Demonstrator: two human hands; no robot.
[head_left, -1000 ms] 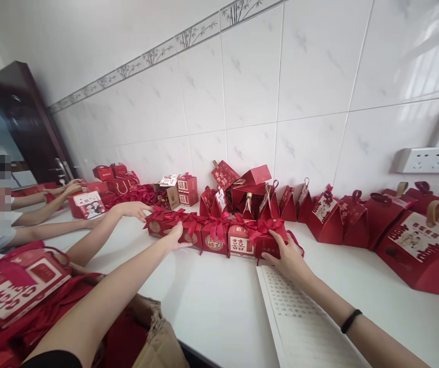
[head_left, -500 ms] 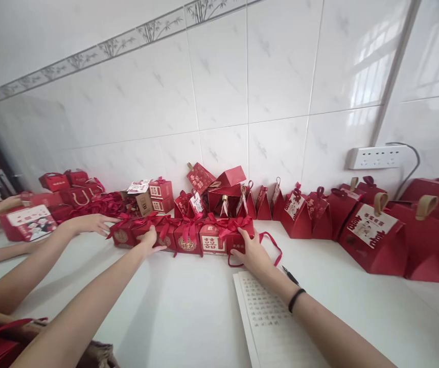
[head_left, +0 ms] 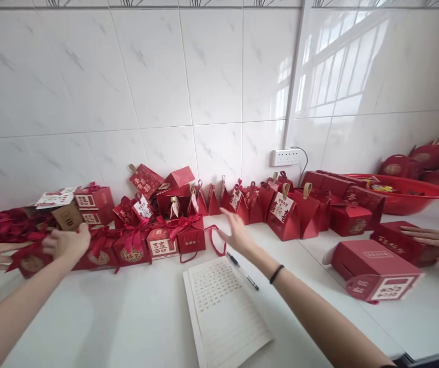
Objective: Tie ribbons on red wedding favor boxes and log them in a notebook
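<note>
Reaching along a row of red ribboned boxes (head_left: 131, 250)

The boxes stand side by side from the left of the frame toward its centre. They look like light, fairly stiff card that would dent under a hard squeeze; the smooth lower sides seem the best hold, clear of the soft bows (head_left: 185, 225). The left hand (head_left: 68, 243) is over the row's left part, fingers bent and blurred, so I cannot tell whether it grips anything. The right hand (head_left: 238, 232) has fingers spread, holding nothing, near the pen (head_left: 243, 271).

Half a second ago it lay against the end box (head_left: 191, 241); now it is apart from it. The view has swung rightward, bringing in a red basin (head_left: 407, 205).
</note>
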